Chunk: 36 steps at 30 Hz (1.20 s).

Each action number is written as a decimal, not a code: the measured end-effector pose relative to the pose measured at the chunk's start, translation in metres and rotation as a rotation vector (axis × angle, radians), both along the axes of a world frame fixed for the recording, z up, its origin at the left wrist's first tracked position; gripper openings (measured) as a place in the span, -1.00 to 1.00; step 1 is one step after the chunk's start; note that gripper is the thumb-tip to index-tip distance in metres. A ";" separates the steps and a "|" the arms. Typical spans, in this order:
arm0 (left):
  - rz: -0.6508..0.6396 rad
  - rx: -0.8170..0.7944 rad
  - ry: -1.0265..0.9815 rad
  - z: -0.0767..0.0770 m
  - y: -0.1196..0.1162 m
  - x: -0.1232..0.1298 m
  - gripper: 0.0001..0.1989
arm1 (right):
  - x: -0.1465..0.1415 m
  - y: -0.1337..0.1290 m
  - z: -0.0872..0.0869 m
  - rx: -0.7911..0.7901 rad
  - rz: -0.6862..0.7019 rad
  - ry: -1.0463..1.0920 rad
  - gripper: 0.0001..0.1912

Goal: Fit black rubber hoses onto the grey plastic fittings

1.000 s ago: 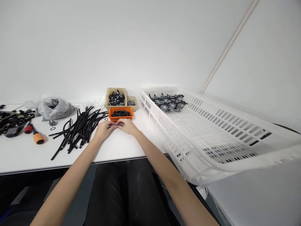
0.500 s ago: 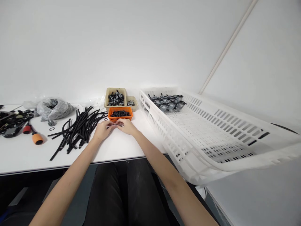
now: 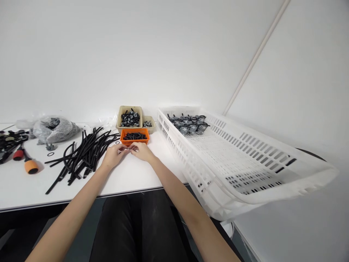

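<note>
My left hand (image 3: 113,154) and my right hand (image 3: 141,151) meet fingertip to fingertip over the white table, just in front of an orange basket (image 3: 123,141) of short black tube pieces. Both are closed in a pinch on something small between them, mostly hidden by the fingers and too small to name. Left of my left hand lies a loose pile of long black rubber tubes (image 3: 87,151). A thin black ring (image 3: 117,143) rests between the pile and the basket.
Behind the orange basket stand a beige bin (image 3: 119,118) of black and grey fittings and a smaller beige bin (image 3: 153,127). A large white crate (image 3: 191,167) at right holds several grey assemblies (image 3: 188,125). Far left are a plastic bag of parts (image 3: 58,131) and an orange-handled tool (image 3: 31,166).
The view has shifted slightly, so the table things sit a little lower and further left. My hands stay pinched together in front of the orange basket.
</note>
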<state>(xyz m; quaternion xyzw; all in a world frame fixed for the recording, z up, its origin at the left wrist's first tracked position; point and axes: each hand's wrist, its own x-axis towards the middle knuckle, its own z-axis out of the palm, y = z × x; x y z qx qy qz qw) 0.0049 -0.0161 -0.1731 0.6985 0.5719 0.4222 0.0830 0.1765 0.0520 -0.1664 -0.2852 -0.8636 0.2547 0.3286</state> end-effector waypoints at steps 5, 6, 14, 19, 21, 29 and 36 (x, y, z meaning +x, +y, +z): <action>-0.003 -0.005 -0.016 -0.002 0.002 -0.002 -0.70 | 0.000 -0.002 0.004 0.010 0.000 -0.024 -0.81; -0.006 0.000 -0.013 -0.003 0.002 -0.002 -0.70 | 0.000 -0.003 0.005 0.007 -0.004 -0.031 -0.80; -0.001 0.008 -0.004 -0.004 0.001 -0.003 -0.67 | 0.000 -0.002 0.003 0.020 0.007 -0.027 -0.79; -0.004 -0.013 -0.022 -0.002 0.000 -0.002 -0.67 | 0.000 -0.001 0.002 0.047 -0.012 -0.050 -0.81; -0.012 -0.006 -0.020 -0.002 0.000 -0.002 -0.67 | 0.000 -0.001 0.002 0.044 -0.014 -0.050 -0.82; -0.016 0.025 0.034 -0.003 0.000 -0.001 -0.69 | -0.001 0.000 0.001 0.035 -0.009 -0.033 -0.84; -0.010 0.072 0.035 -0.003 0.001 -0.001 -0.72 | 0.000 -0.003 0.002 0.018 -0.015 -0.040 -0.83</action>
